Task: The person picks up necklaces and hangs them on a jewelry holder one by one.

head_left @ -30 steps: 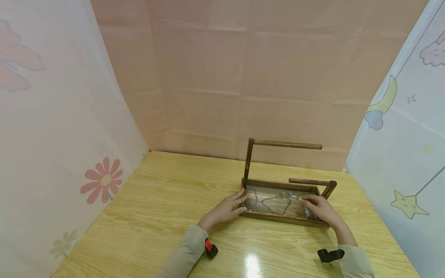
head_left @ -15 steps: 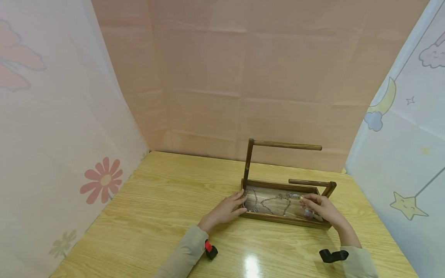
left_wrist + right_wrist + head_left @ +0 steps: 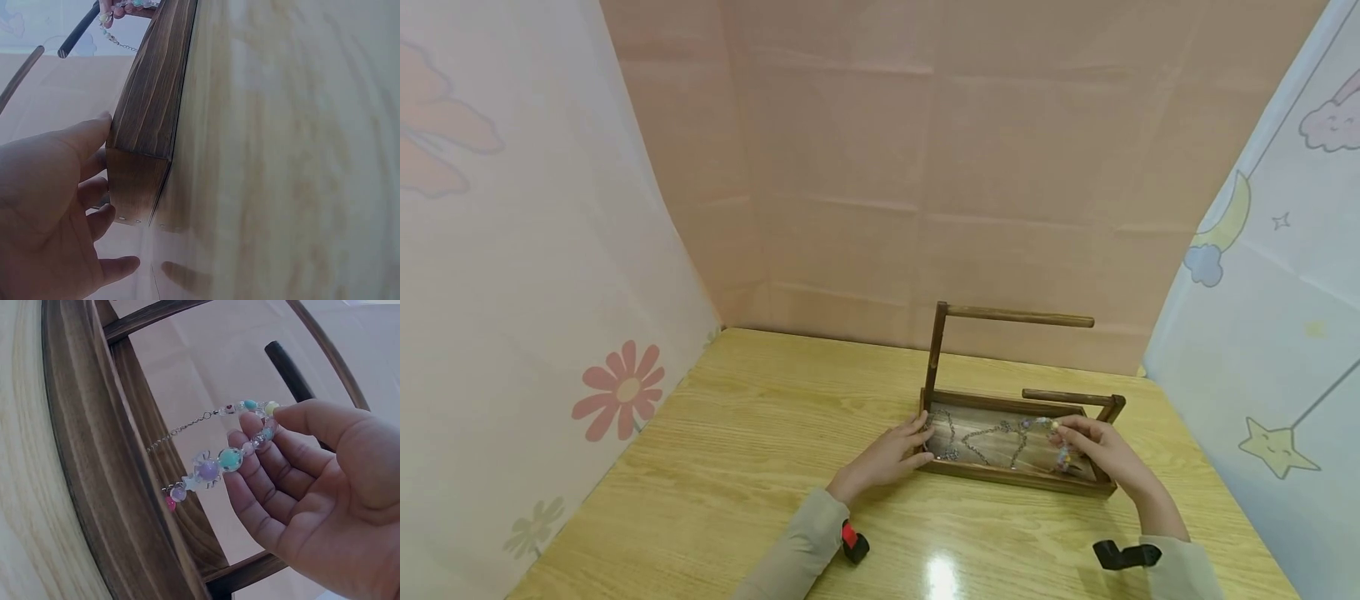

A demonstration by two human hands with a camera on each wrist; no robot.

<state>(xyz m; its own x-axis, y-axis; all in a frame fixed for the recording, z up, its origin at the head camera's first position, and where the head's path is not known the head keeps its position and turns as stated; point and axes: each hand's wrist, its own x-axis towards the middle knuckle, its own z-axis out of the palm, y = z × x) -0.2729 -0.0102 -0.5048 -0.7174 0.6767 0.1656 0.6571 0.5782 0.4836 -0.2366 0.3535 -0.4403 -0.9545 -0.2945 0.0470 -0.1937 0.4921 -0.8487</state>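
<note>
A dark wooden jewelry tray [image 3: 1000, 473] stands on the table, with a chain [image 3: 976, 433] lying inside and another chain [image 3: 953, 429] near its left end. My left hand [image 3: 883, 454] rests against the tray's left end; in the left wrist view, thumb and fingers touch the end wall and corner loosely. Over the right part of the tray, my right hand [image 3: 1097, 446] pinches a beaded bracelet [image 3: 209, 469] between thumb and fingers. Its pastel beads and thin chain hang in a loop, and the lower end goes behind the tray wall in the right wrist view.
Two wooden bars rise from the tray: a tall left one [image 3: 1015, 316] and a low right one [image 3: 1067, 395], close behind my right hand. The wood-grain table [image 3: 797, 392] is bordered by a plain back cloth [image 3: 835, 167] and printed side cloths.
My right hand has moved slightly right, drawing the beaded bracelet up and making it hang more freely. The left hand stays at the tray's end.
</note>
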